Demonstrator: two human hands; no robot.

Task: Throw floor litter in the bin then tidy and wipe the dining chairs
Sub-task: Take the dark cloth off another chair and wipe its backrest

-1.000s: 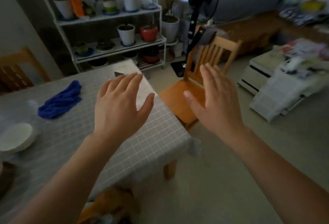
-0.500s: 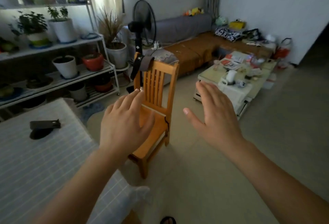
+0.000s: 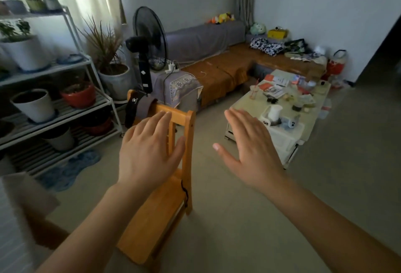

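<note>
Fingers (image 3: 161,118) of the left hand (image 3: 149,153) are lying straight and close together, palm down, holding nothing, and they are showing in front of the top rail of the wooden chair (image 3: 165,199); whether they are touching it cannot be told. The right hand (image 3: 249,149) is hanging flat and empty beside it, fingers together, thumb out, over bare floor (image 3: 249,218). No litter is showing near the chair and no bin is in view. The person seems to be starting on the chair-tidying step. The next move is likely calling for a firm grip on the rail to shift the chair toward the cloth-covered table (image 3: 13,218) at the lower left, and a wiping cloth is not in sight. A dark strap (image 3: 133,108) is hanging on the backrest. Beyond are standing a plant rack (image 3: 91,66), a black fan (image 3: 149,36), a brown sofa (image 3: 227,71) and a cluttered low table (image 3: 243,99).
</note>
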